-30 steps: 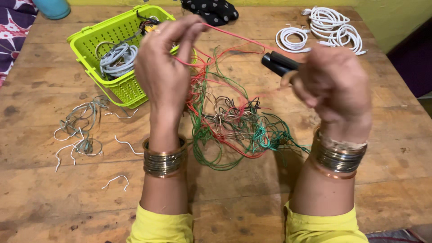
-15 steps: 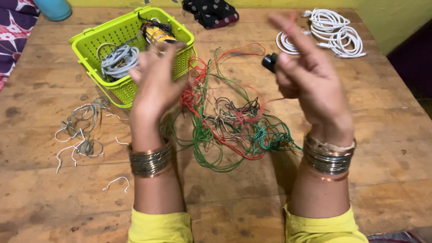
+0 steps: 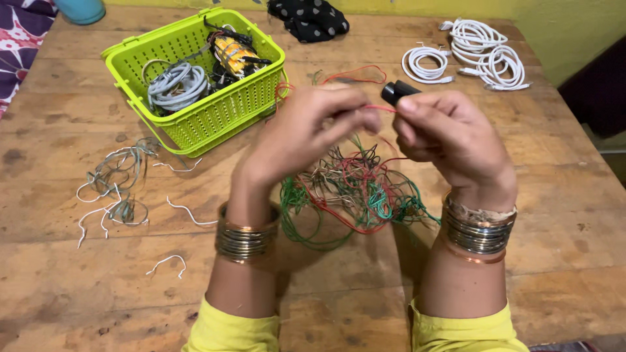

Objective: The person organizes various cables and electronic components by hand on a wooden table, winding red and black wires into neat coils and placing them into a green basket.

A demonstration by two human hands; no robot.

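Note:
A tangle of red, green and grey wires (image 3: 355, 192) lies on the wooden table (image 3: 561, 215) below my raised hands. My left hand (image 3: 306, 130) pinches a thin red wire (image 3: 381, 109) between thumb and fingers. My right hand (image 3: 450, 140) grips a small black cylindrical tool (image 3: 396, 91) and meets the left hand at that wire. Metal bangles circle both wrists.
A lime-green basket (image 3: 202, 117) holding coiled grey cable and black-and-yellow items stands at the back left. Grey and white wire scraps (image 3: 114, 189) lie at the left. White coiled cables (image 3: 482, 55) and a black dotted cloth (image 3: 310, 16) sit at the back.
Both hands have come down and drawn together over the wire tangle. The left hand has swung right and now pinches the red wire next to the black tool.

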